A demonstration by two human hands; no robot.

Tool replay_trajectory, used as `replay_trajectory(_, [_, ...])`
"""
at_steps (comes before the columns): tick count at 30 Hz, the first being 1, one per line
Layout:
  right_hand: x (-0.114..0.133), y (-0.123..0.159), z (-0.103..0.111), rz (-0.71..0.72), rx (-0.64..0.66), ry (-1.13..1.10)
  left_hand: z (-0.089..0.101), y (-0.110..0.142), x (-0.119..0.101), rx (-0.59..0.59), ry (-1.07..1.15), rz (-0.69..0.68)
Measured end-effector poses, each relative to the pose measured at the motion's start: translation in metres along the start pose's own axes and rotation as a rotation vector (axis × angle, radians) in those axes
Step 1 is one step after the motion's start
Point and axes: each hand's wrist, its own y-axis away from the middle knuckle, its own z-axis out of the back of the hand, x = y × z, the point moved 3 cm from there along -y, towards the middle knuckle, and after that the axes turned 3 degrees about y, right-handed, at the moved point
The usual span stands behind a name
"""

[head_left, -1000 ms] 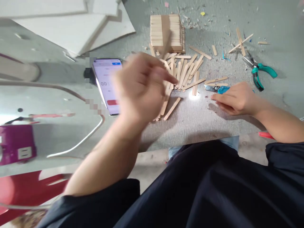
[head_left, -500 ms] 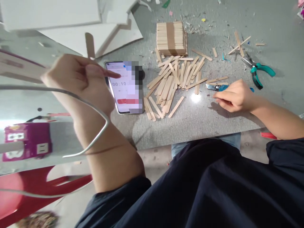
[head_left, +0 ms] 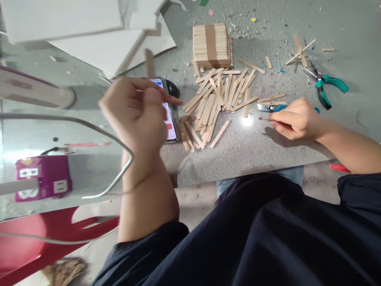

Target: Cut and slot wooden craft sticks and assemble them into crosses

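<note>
My left hand is raised over the table with its fingers closed round a wooden craft stick, which points up past the knuckles. Partly hidden behind this hand lies a phone. To its right spreads a loose pile of craft sticks. My right hand is low over the table, thumb and index finger pinched together; a tiny dark thing shows at the fingertips, too small to name. Behind that hand is a blue utility knife with its blade out; whether the fingers touch it is unclear.
A banded block of craft sticks stands behind the pile. Teal-handled pliers lie at the right. White boards fill the back left. A grey cable crosses before my left wrist, near a purple box.
My left hand has moved right with the craft stick and covers much of the phone. My right hand has stayed nearly still.
</note>
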Motion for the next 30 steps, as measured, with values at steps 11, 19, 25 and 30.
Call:
replay_trajectory(11, [0.021,-0.010,0.000,-0.285,-0.076,-0.271,-0.116,0.101,-0.071,0.582,0.290,0.411])
replay_trajectory(19, [0.026,-0.009,-0.010,-0.344,0.014,-0.178,-0.131,0.123,-0.049,0.469,0.430,0.390])
replay_trajectory(25, [0.029,-0.006,-0.007,-0.325,0.112,-0.015,-0.117,0.127,-0.045,0.544,0.400,0.387])
replay_trajectory(30, [0.027,-0.007,-0.001,-0.285,0.114,-0.021,-0.118,0.127,-0.045,0.564,0.436,0.371])
